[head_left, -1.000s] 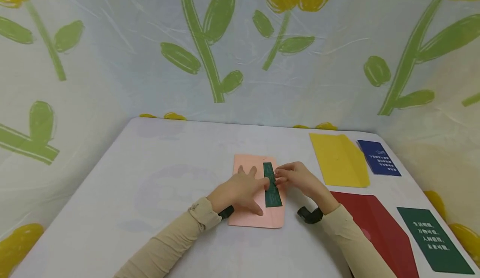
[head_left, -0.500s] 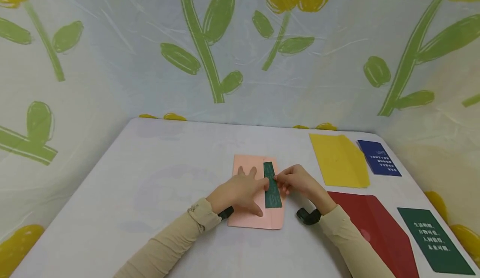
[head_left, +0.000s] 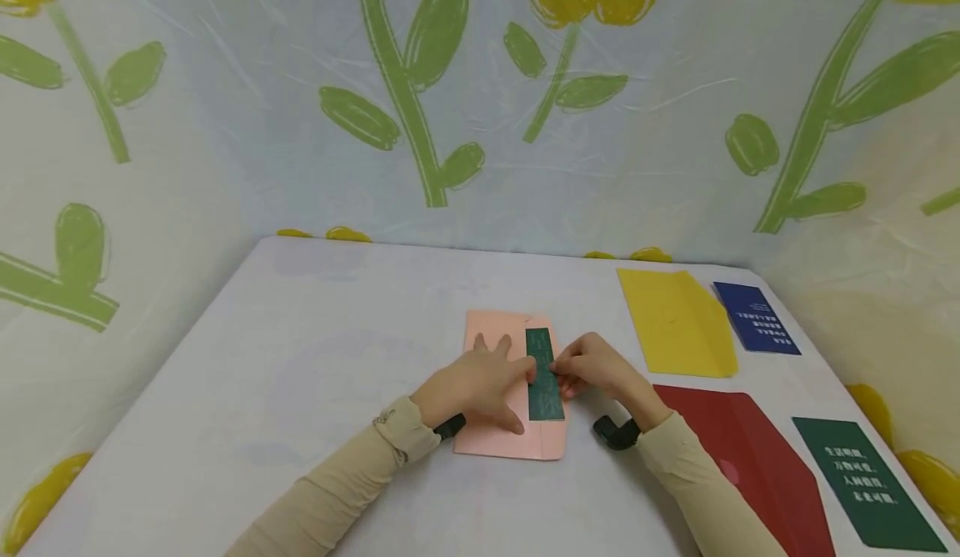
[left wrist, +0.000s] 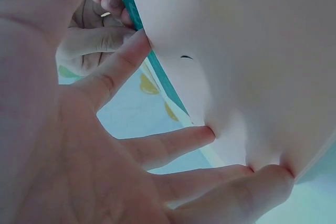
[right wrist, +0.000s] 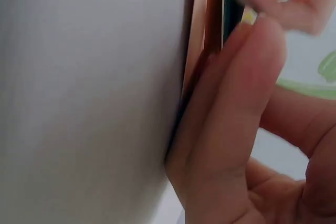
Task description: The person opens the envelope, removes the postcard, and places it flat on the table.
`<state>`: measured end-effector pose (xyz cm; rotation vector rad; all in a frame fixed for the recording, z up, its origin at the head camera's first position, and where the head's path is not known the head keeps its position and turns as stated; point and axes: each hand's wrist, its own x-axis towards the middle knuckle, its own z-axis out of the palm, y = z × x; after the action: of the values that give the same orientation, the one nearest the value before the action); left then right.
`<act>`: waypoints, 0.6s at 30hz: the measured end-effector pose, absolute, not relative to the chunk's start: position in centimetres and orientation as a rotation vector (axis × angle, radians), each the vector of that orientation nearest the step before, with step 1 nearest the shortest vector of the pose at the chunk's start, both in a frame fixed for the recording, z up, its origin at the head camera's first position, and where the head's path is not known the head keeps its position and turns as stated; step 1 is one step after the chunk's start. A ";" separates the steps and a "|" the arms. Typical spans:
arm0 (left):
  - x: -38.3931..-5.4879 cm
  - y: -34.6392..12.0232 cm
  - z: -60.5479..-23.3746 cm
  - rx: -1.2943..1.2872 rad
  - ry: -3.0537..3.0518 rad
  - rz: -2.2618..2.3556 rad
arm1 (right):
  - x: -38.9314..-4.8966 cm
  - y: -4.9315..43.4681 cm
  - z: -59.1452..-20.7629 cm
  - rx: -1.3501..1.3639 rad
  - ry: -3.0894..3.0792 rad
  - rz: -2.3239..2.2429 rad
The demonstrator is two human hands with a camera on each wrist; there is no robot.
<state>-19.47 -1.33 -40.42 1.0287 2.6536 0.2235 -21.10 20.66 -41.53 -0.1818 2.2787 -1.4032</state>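
Note:
A pink envelope (head_left: pixel 491 440) lies in the middle of the white table, its flap side to the right. A dark green card (head_left: pixel 545 394) shows as a narrow upright strip along the opening, and its left part is hidden under the pink paper. My left hand (head_left: pixel 476 382) rests on the envelope with fingers spread, one fingertip at the card's left edge. At the card's right edge, my right hand (head_left: pixel 600 369) pinches it between thumb and finger. In the right wrist view, the green card (right wrist: pixel 233 3) stands beside the pink layers, close to my fingers.
To the right lie a yellow envelope (head_left: pixel 678 323), a blue card (head_left: pixel 757 319), a red envelope (head_left: pixel 757 449) and another green card (head_left: pixel 866 482) with white writing. Behind the table hangs a flower-printed cloth (head_left: pixel 285 123).
My right hand has lowered a little and its fingers have drawn in at the card's edge. The green card has shifted slightly toward me. My left hand has stayed in place.

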 end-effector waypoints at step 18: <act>-19.3 -1.3 -40.8 0.986 2.671 0.203 | -20.5 24.2 -40.4 -0.072 2.408 -1.158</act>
<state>-19.34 -1.30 -40.84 0.9856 2.6713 0.2027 -20.52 24.18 -40.37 -0.0723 2.4079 -1.1575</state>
